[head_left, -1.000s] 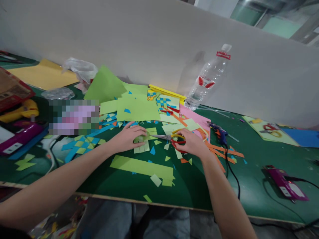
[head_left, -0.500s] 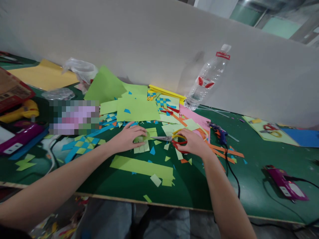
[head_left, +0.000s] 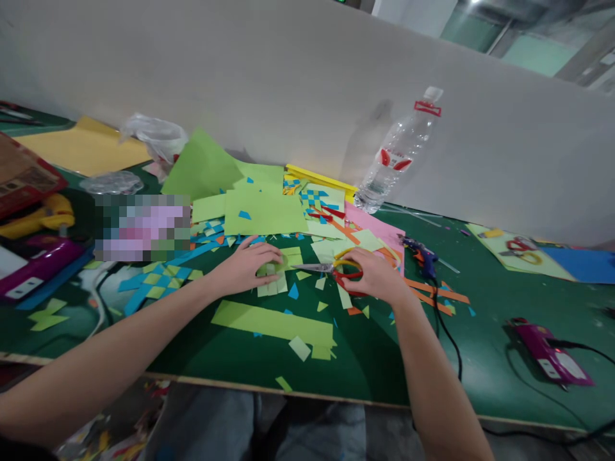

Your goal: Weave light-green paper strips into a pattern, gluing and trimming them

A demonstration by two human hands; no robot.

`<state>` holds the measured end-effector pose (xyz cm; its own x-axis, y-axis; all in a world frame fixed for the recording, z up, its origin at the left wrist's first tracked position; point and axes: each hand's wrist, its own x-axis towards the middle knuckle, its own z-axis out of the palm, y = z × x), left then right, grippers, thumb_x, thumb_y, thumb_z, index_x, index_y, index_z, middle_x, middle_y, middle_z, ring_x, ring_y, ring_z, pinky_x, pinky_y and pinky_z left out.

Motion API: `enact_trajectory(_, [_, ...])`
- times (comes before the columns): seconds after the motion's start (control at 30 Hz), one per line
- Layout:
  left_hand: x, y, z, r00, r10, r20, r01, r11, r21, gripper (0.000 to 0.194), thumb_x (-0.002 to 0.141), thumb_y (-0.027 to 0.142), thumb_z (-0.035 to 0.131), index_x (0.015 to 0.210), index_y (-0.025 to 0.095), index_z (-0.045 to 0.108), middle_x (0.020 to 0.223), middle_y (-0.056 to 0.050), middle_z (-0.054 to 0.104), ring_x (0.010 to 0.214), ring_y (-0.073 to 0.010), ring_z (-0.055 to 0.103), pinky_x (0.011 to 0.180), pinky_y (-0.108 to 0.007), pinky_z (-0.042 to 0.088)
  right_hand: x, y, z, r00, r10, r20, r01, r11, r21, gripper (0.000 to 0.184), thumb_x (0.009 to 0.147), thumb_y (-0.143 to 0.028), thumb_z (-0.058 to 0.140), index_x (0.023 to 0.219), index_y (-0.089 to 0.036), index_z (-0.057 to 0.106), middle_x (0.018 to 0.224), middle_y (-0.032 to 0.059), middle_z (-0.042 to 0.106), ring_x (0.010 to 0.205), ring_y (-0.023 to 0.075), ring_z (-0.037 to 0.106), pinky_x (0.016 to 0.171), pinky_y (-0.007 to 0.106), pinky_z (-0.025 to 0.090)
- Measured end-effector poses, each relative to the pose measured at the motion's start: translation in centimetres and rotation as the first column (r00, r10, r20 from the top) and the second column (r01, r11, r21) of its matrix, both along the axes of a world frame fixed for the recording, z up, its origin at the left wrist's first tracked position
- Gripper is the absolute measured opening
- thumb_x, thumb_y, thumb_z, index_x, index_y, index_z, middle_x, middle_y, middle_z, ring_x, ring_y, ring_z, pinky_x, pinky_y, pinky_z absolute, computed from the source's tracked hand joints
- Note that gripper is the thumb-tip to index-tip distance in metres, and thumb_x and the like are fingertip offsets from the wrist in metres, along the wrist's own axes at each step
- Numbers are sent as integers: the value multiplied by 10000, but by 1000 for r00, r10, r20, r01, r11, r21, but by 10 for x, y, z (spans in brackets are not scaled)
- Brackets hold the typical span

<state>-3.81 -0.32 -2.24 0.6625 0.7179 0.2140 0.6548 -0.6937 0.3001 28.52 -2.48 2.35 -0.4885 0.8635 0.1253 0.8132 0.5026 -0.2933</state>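
"Scissors (head_left: 312,267), since half a second ago: shifted slightly away from my left hand (head_left: 247,266), along with my right hand (head_left: 369,272). Left hand: nearly unmoved."

"State of the right hand?"

"Closed on the scissors, fingers about the red and yellow handles. Blades point across to the left hand, nearly together, their tips just beside its fingertips."

"And the left?"

"Fingers bent, thumb lower, at the green piece (head_left: 289,257). Whether they pinch it or only press it, I cannot tell."

"Location of that piece?"

"At my left fingertips, between the hands, by the blade tips. Pale slips (head_left: 273,285) lie directly below the same fingers."

"Nearer my body?"

"Green strip (head_left: 273,323), lying lengthwise on the table (head_left: 365,378); pale square (head_left: 300,348) at its near edge. Blue scrap (head_left: 293,291): between strip and scissors."

"Beyond the hands?"

"Green sheet (head_left: 266,213), beyond the left hand, blue scraps on it. Bottle (head_left: 398,153): farther off, beyond the right hand, near the wall (head_left: 240,83)."

"To either side?"

"Left of my left hand, woven strips (head_left: 163,278), blue and green. Right of my right hand, orange strips (head_left: 435,296) and, a little farther out, the glue gun (head_left: 423,259)."
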Motion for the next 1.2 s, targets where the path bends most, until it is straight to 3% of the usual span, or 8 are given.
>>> enact_trajectory(0.2, [-1,1,-1,1000,-7,-2,7,1000,1,296,887,478,513,1071,266,607,1223,-27,618,1162,-200,548,1159,-470,91,-7,2,-9,999,34,-20,-34,999,3,266,744,-302,631,995,-221,597,1111,51,639,977,206,607,795,323,477])
enact_trajectory(0.5, [0,1,0,999,-2,41,3,1000,-11,281,867,464,537,1049,270,630,1210,-26,632,1150,-209,558,1150,-470,146,-3,0,-2,997,58,-45,-60,998,-37,296,699,-249,651,993,-229,620,1103,41,648,995,196,606,806,310,476])
enact_trajectory(0.9, [0,0,0,1000,-5,-5,5,1000,-1,304,893,487,495,1066,261,601,1221,-37,620,1162,-208,548,1159,-470,109,0,1,-3,1000,24,-18,-24,1000,-14,283,716,-288,648,988,-222,606,1102,46,648,973,202,613,788,312,471])
enact_trajectory(1.2, [-1,0,4,999,35,31,-37,998,60,302,916,441,473,1125,238,552,1226,-55,618,1187,-222,525,1130,-459,198,7,6,-8,985,-165,-44,169,981,92,340,783,-396,598,1063,-205,567,1113,78,632,958,232,616,736,331,477])
